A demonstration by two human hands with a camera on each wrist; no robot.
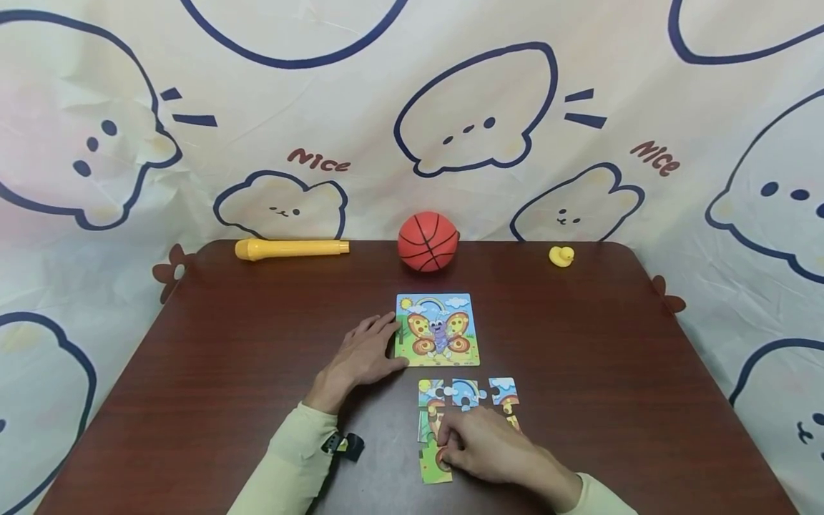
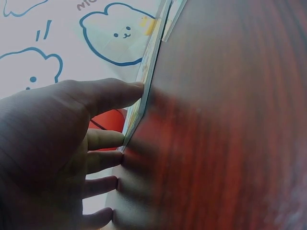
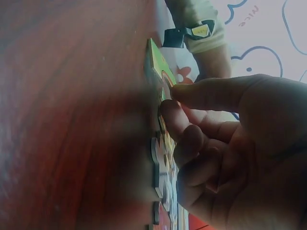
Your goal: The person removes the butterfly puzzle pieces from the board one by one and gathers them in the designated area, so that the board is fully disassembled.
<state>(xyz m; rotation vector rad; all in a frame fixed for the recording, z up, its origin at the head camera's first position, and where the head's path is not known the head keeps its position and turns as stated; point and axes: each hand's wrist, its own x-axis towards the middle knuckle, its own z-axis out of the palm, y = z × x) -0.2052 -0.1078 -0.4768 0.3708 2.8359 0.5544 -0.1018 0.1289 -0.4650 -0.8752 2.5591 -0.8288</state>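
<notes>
1. The left hand (image 1: 363, 352) lies flat on the table (image 1: 225, 343), fingers straight, touching the butterfly board (image 1: 438, 329) at its 9 o'clock edge.
2. The right hand (image 1: 489, 447), fingers curled, pinches a puzzle piece (image 1: 433, 468) among the loose pieces (image 1: 466, 392) at the board's 6 o'clock.

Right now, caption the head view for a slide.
Left hand steadies butterfly board; right hand fits puzzle pieces.
</notes>
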